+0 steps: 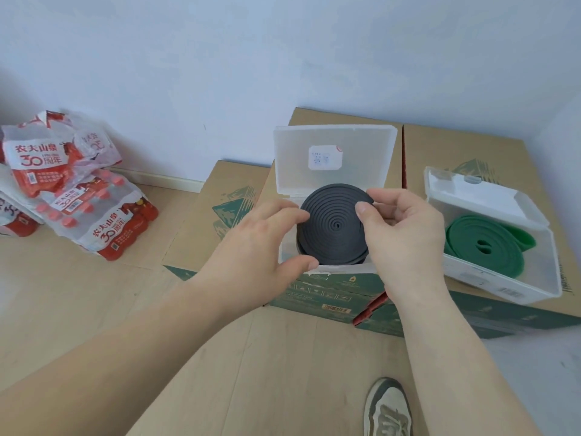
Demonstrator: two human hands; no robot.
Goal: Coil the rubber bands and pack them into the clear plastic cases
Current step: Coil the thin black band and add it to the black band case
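The black coiled band (336, 226) sits tilted in the open clear case (361, 143) on a cardboard box (317, 294). The left hand (251, 247) grasps its rim at 9 o'clock; the right hand (405, 240) pinches it at 3 o'clock, thumb on its face. Further toward 3 o'clock, a green band (484, 247) lies coiled in a second case (503, 286)

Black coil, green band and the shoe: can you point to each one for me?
black coiled rubber band (327, 221): head view, on its flat spiral face.
green rubber band (503, 259): head view, on its outer loops.
shoe (388, 410): head view, on its laced top.
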